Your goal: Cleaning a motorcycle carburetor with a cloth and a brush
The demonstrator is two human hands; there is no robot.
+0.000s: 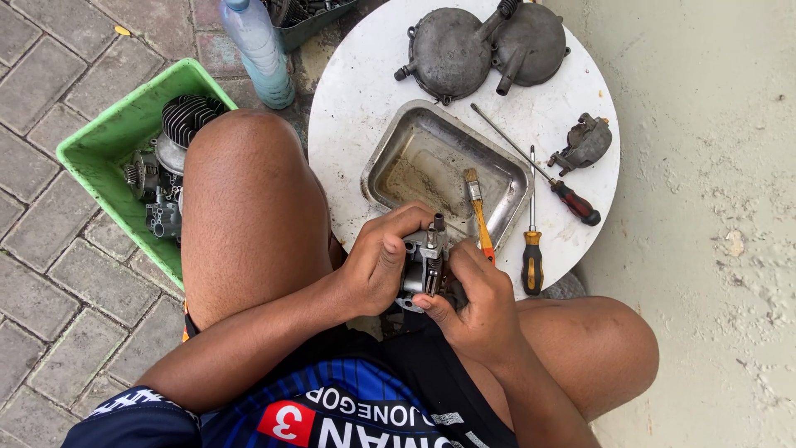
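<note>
Both hands are closed around one small grey metal part (425, 264), which looks like a carburetor body, held just over the near edge of the round white table (348, 99) and between the person's knees. The left hand (377, 261) wraps it from the side, the fingers curled over the top and pressed against the metal. The right hand (477, 294) grips it from below and from the right, the thumb lying along the front of the part. Much of the part is hidden under the fingers, so its lower half is hard to make out.

Just behind the hands a metal tray (398, 137) stands on the table, with some dirty liquid in it. A small brush (478, 211) with an orange handle leans on its near rim. Beside the tray lies a screwdriver (531, 249) with a yellow and black handle, and a longer screwdriver with red handle (547, 170) crosses it. Farther back are two round grey engine covers (485, 46) and another small metal piece (584, 143). On the ground to the left a green plastic crate (108, 137) holds engine parts, partly covered by the knee, and a plastic bottle (259, 50) is cut off at the top edge
</note>
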